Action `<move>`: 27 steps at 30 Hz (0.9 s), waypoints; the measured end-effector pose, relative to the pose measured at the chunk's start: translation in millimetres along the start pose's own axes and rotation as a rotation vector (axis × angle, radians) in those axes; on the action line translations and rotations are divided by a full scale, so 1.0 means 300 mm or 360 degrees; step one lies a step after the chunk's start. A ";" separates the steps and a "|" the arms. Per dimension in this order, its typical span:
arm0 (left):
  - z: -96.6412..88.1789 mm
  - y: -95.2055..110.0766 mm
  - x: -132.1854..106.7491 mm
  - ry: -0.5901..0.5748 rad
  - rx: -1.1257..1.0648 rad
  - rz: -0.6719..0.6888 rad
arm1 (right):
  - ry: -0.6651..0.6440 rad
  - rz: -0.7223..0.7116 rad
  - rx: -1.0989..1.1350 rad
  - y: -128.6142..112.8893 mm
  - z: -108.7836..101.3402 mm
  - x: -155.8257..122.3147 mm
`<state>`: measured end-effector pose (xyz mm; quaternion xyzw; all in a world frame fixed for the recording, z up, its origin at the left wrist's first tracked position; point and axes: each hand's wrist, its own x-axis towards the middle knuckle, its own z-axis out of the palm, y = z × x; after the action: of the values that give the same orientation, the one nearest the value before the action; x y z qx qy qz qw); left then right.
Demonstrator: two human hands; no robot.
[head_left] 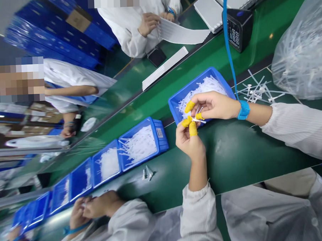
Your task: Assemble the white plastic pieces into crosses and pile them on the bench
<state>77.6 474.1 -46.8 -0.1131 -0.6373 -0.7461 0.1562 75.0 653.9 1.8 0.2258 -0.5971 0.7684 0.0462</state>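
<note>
My left hand (190,140) rises from below, and its yellow finger cots pinch a small white plastic part (198,120). My right hand (216,105), with a blue wrist strap (243,109), reaches in from the right and pinches the same part with yellow-capped fingertips. Both hands meet just over the near rim of a blue tray (173,102) heaped with thin white plastic pieces (207,86). The tray rests on a green belt (232,156).
A clear bag of white pieces (302,47) and loose white ties (255,89) lie to the right. A black meter (238,28) with a blue cord stands behind. Several blue bins (140,142) line the left. A co-worker's hands (92,205) work beside me; another person (146,23) handles white strips opposite.
</note>
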 end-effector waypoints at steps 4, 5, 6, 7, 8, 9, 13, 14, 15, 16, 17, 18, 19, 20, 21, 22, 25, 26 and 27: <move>-0.001 -0.003 0.000 -0.0031 -0.0010 0.0033 | -0.0002 0.0026 -0.0044 0.008 0.001 -0.001; -0.001 -0.004 0.000 -0.0039 0.0009 0.0044 | -0.0003 0.0025 -0.0047 0.012 0.001 0.000; -0.001 -0.005 -0.001 -0.0048 0.0035 0.0052 | -0.0006 0.0024 -0.0049 0.017 0.000 0.000; -0.002 -0.006 -0.001 -0.0059 0.0064 0.0056 | -0.0012 0.0025 -0.0049 0.022 0.000 0.000; -0.003 -0.008 -0.002 -0.0066 0.0089 0.0064 | -0.0020 0.0029 -0.0050 0.026 -0.001 0.000; -0.005 -0.009 -0.002 -0.0071 0.0107 0.0078 | -0.0025 0.0038 -0.0053 0.029 -0.002 0.000; -0.010 -0.007 0.001 -0.0107 0.0145 0.0224 | -0.0017 0.0067 -0.0097 0.032 -0.008 -0.002; -0.011 -0.003 0.002 -0.0122 0.0171 0.0274 | -0.0017 0.0074 -0.0114 0.030 -0.010 -0.002; -0.012 0.003 0.003 -0.0134 0.0209 0.0320 | -0.0020 0.0082 -0.0132 0.029 -0.013 -0.002; -0.012 0.009 0.004 -0.0143 0.0253 0.0362 | -0.0027 0.0092 -0.0147 0.028 -0.015 -0.001; -0.012 0.015 0.005 -0.0148 0.0298 0.0399 | -0.0038 0.0103 -0.0159 0.026 -0.017 0.000; -0.013 0.019 0.005 -0.0148 0.0339 0.0432 | -0.0049 0.0115 -0.0167 0.026 -0.019 0.001; -0.014 0.021 0.005 -0.0146 0.0375 0.0463 | -0.0055 0.0122 -0.0170 0.026 -0.021 0.002; -0.016 0.021 0.006 -0.0142 0.0403 0.0490 | -0.0053 0.0126 -0.0167 0.026 -0.022 0.003; -0.017 0.019 0.006 -0.0135 0.0417 0.0505 | -0.0044 0.0126 -0.0155 0.026 -0.022 0.003; -0.019 0.014 0.007 -0.0123 0.0405 0.0499 | -0.0034 0.0124 -0.0134 0.026 -0.022 0.004; -0.021 -0.009 0.011 -0.0071 0.0247 0.0295 | -0.0032 0.0119 -0.0044 0.026 -0.019 0.005; -0.021 -0.017 0.012 -0.0052 0.0178 0.0192 | -0.0045 0.0122 -0.0017 0.027 -0.017 0.005; -0.021 -0.024 0.014 -0.0037 0.0119 0.0102 | -0.0056 0.0128 -0.0001 0.028 -0.015 0.005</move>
<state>71.1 468.5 -52.8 -0.1363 -0.6625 -0.7150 0.1768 69.5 655.3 -5.8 0.2150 -0.6065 0.7654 0.0046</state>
